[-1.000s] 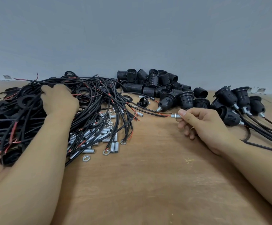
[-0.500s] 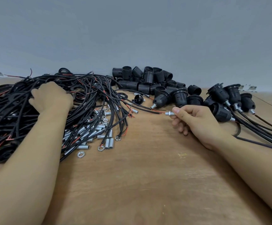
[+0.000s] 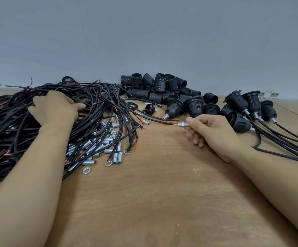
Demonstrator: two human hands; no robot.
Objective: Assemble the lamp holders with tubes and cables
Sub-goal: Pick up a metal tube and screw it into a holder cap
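My right hand (image 3: pixel 210 132) pinches a short silver threaded tube (image 3: pixel 182 124) between thumb and forefinger, just above the table. My left hand (image 3: pixel 55 107) reaches into the big tangle of black cables (image 3: pixel 94 111) at the left, fingertips buried among them; what it holds is hidden. Loose silver tubes and nuts (image 3: pixel 109 148) lie under and beside the cables. A heap of black lamp holder shells (image 3: pixel 162 90) sits at the back. Assembled holders with tubes and cables (image 3: pixel 247 107) lie at the right.
The wooden table (image 3: pixel 153 202) stretches bare-surfaced toward me between my forearms. A grey wall stands right behind the piles. One holder with a tube (image 3: pixel 174 109) and a small black cap (image 3: pixel 149 109) lie between the cables and the heap.
My left hand has shifted rightward deeper into the cables. My right hand with the tube has stayed almost in place. The view has tilted slightly.
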